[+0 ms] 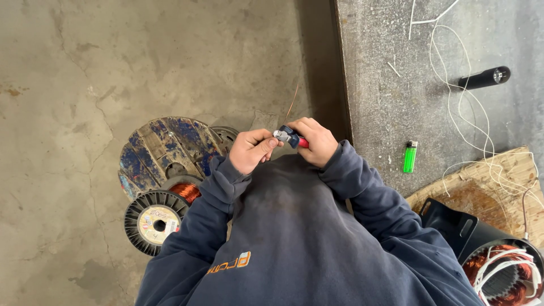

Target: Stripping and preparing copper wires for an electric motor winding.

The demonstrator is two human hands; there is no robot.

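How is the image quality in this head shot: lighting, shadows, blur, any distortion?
Head view: soft, even daylight with no glare; a dark shadow band runs along the bench edge. Wide-lens bending shows toward the borders. The left hand, right hand and the pliers between them are fairly sharp; the green lighter is crisp.
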